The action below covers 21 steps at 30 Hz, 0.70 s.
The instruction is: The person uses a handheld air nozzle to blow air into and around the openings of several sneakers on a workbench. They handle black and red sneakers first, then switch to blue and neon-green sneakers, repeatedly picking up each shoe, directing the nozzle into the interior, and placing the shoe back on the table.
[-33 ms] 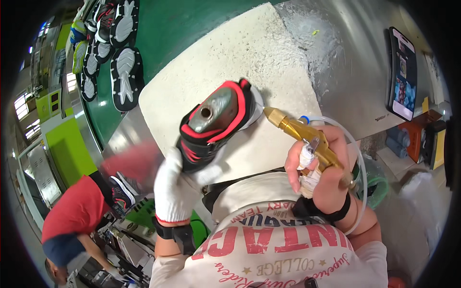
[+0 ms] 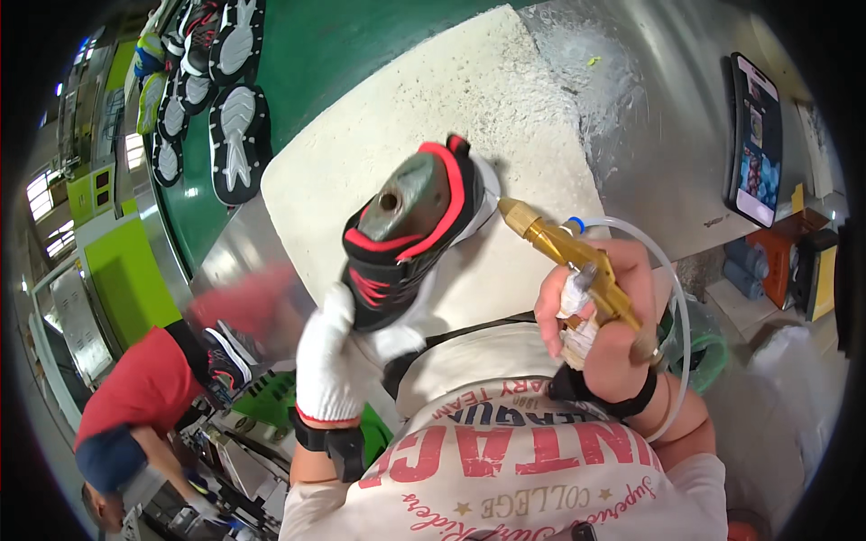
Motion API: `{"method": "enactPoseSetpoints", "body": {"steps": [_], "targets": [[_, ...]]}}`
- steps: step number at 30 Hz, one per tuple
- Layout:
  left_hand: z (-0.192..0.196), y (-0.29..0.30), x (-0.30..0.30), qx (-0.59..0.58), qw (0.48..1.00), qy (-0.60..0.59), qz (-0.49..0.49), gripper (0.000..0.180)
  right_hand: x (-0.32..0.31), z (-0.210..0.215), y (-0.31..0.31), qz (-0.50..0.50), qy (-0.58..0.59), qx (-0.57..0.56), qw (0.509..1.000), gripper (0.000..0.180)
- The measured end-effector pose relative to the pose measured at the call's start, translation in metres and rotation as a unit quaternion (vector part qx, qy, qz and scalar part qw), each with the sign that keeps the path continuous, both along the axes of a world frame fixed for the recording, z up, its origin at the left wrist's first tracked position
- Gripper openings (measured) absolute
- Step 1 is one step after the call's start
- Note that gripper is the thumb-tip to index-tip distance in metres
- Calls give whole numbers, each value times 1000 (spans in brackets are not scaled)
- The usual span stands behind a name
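Over the pale slab, a black sneaker (image 2: 383,287) with red trim and a white sole has a grey-green last (image 2: 410,209) with a round hole inside it. My left hand (image 2: 334,365), in a white knit glove, is closed around its toe end. My bare right hand (image 2: 609,316), with white wrapping on some fingers, is closed around a brass-coloured spray gun (image 2: 546,236). The gun's pointed nozzle aims at the sole edge by the heel, nearly touching it. A clear hose (image 2: 681,298) with a blue ring runs from the gun past my right wrist.
The worn white slab (image 2: 487,99) lies on a metal table (image 2: 667,108). Several shoes (image 2: 236,144) lie on a green surface (image 2: 307,54) at the far left. A phone (image 2: 756,140) lies at the right. A person in a red shirt (image 2: 140,388) bends over at the left.
My left hand has shifted slightly right and toward me, and the sneaker has turned a little, its heel moving right. The spray gun has barely moved.
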State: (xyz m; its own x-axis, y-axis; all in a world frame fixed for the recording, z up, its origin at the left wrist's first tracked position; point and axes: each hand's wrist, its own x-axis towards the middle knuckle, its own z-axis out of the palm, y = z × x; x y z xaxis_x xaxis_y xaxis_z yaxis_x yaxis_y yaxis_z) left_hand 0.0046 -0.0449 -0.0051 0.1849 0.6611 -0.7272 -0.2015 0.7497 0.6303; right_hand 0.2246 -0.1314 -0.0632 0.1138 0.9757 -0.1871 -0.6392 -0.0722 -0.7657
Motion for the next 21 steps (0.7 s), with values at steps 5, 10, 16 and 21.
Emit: {"method": "enactPoseSetpoints", "body": {"steps": [5, 10, 16, 21], "targets": [[-6, -29, 2, -122, 972, -201, 11, 62, -8, 4, -11, 77, -184, 40, 979, 79], [-19, -37, 10, -169, 917, -362, -2, 63, 4, 16, -22, 151, -302, 85, 937, 76], [-29, -37, 51, -283, 849, -446, 14, 58, 26, 36, -60, 69, -151, 60, 984, 79], [-41, -32, 110, -179, 850, -482, -113, 58, 22, 67, -66, -60, -104, -84, 989, 71]]}}
